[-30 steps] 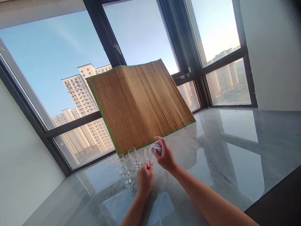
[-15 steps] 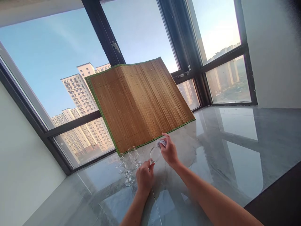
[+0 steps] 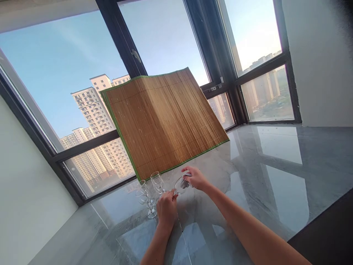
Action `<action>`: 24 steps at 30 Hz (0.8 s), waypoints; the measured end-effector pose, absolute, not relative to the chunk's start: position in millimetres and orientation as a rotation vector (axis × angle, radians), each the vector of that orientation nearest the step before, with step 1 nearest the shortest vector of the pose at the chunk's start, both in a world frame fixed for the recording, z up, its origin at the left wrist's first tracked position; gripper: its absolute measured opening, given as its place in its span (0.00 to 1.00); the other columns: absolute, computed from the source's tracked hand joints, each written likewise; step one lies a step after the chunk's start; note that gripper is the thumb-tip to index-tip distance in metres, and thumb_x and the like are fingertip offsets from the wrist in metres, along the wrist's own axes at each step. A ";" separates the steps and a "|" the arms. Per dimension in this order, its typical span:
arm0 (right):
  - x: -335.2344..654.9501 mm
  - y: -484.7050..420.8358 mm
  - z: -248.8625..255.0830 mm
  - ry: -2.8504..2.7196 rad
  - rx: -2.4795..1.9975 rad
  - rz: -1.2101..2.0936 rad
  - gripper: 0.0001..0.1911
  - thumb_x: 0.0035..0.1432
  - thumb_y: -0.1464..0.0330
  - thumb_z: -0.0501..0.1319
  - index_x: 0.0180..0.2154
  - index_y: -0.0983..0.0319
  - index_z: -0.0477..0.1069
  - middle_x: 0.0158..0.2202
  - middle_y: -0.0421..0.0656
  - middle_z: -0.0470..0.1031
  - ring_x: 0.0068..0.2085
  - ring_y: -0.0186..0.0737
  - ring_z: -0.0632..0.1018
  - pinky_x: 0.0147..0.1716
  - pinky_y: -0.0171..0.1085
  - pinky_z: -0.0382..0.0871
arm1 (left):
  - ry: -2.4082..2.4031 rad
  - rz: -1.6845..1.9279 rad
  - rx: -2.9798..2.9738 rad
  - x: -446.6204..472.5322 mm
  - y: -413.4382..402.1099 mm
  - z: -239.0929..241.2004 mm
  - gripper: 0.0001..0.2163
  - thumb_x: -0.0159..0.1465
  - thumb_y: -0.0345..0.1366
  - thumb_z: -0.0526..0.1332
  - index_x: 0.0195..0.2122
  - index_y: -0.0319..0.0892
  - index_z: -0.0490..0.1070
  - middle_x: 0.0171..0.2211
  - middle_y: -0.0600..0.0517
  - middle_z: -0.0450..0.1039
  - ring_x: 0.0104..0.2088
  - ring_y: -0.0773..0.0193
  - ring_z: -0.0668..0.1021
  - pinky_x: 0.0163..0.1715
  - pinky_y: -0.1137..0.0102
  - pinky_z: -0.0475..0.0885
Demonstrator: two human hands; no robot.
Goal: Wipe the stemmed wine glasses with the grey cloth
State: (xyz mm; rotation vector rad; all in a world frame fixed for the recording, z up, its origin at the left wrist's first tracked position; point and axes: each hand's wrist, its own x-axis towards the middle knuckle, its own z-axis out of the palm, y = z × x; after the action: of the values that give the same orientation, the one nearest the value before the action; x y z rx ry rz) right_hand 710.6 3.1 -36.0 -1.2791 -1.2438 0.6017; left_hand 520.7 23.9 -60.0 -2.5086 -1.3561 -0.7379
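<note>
We look down on a grey, glossy counter with cloudy veining. Pale window reflections lie across it, and a thin light seam runs toward us near the middle. Left of centre we see a few glasses standing upright, close together; they overlap, so we cannot count them surely. Behind them, a mat rests its lower edge there, tilted up.

- Left hand: bare, rounded across the back.
- Right hand: bare, with slender fingers.
- Left forearm: bare, narrowing towards the hand.
- Right forearm: bare as far as the view reaches, slim at the wrist, wider further up.
</note>
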 end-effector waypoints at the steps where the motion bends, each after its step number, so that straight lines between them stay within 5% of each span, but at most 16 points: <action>1: 711.1 1.8 -34.9 -1.259 -1.267 0.621 0.14 0.52 0.71 0.58 0.42 0.64 0.72 0.24 0.38 0.70 0.22 0.30 0.66 0.23 0.31 0.58 | -1.346 -0.743 -2.499 519.5 24.1 -59.5 0.11 0.65 0.34 0.58 0.46 0.47 0.77 0.36 0.50 0.78 0.38 0.58 0.78 0.32 0.71 0.62; 16: 719.1 -6.7 -33.2 -0.915 -0.876 1.013 0.23 0.47 0.63 0.66 0.47 0.62 0.69 0.27 0.38 0.72 0.21 0.30 0.68 0.17 0.30 0.58 | -1.470 -1.010 -2.692 525.2 20.7 -61.0 0.11 0.65 0.40 0.59 0.44 0.48 0.79 0.35 0.50 0.80 0.35 0.59 0.78 0.33 0.71 0.61; 24: 716.3 6.3 -40.3 -0.662 -1.057 0.717 0.20 0.58 0.62 0.55 0.51 0.60 0.59 0.37 0.46 0.74 0.25 0.33 0.73 0.17 0.29 0.65 | -1.528 -1.684 -2.978 541.8 18.6 -67.3 0.21 0.63 0.52 0.55 0.23 0.40 0.72 0.21 0.52 0.70 0.24 0.64 0.72 0.27 0.72 0.62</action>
State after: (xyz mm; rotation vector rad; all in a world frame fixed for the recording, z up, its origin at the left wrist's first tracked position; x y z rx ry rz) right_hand 716.3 6.3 -40.3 -1.0570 -0.6623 0.7172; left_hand 541.8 18.6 -67.3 -2.9778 -1.5279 -1.6837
